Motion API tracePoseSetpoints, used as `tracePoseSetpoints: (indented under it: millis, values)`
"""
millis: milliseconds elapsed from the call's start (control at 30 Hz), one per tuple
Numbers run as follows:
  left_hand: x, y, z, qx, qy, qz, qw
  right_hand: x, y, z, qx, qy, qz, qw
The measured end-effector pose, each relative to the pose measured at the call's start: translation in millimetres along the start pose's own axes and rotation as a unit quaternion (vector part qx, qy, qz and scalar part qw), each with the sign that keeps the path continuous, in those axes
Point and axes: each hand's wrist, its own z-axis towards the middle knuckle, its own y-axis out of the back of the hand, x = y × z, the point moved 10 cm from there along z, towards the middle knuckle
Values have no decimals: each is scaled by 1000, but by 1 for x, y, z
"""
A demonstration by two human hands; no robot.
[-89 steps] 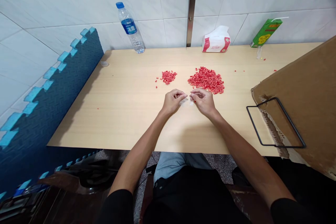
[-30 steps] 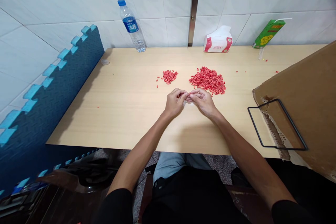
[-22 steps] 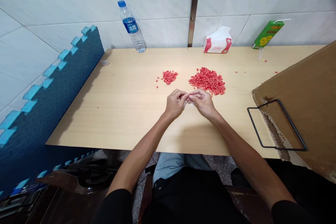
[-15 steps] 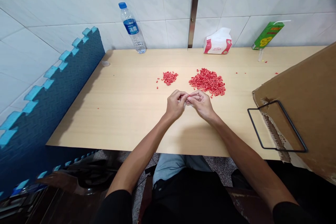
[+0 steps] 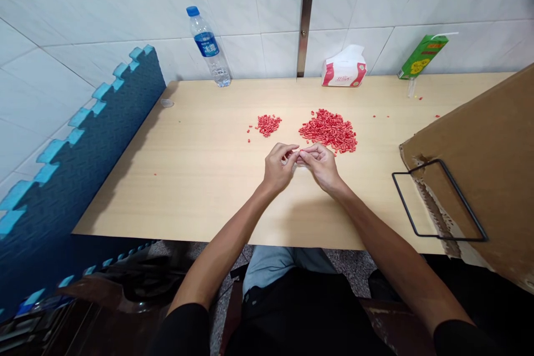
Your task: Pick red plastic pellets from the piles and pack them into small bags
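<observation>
Just in front of the larger pile of small red tube-shaped pieces [image 5: 329, 130], my two hands meet at the fingertips over the table. A small red piece [image 5: 302, 151] shows at the pinched thumb and fingers of my right hand [image 5: 322, 167]. My left hand [image 5: 278, 168] is curled, its thumb tip close to the right thumb and its index finger a little raised; what lies between its fingers is hidden. A smaller pile of the red pieces [image 5: 268, 125] lies beyond my left hand. Something whitish shows under the fingertips, too small to name.
Along the wall stand a water bottle [image 5: 211, 50], a tissue pack [image 5: 344, 69] and a green drink carton [image 5: 423, 57]. A cardboard sheet [image 5: 479, 150] with a black wire frame [image 5: 463, 194] borders the right. A blue foam mat [image 5: 112, 122] stands at the left. A few stray bits dot the table.
My left index finger has lifted slightly away from its thumb. The red piece stays at my right fingertips. The whole view has shifted slightly; the piles look the same.
</observation>
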Motion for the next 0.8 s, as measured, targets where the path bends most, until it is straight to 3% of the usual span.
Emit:
tracePoseSetpoints:
  millis: [467, 800]
  values:
    - [7, 3, -6, -55, 33, -42, 997, -4, -4, -3, -18, 20, 23, 999]
    - [12, 0, -9, -54, 52, -57, 996, -6, -5, -6, -46, 37, 11, 998]
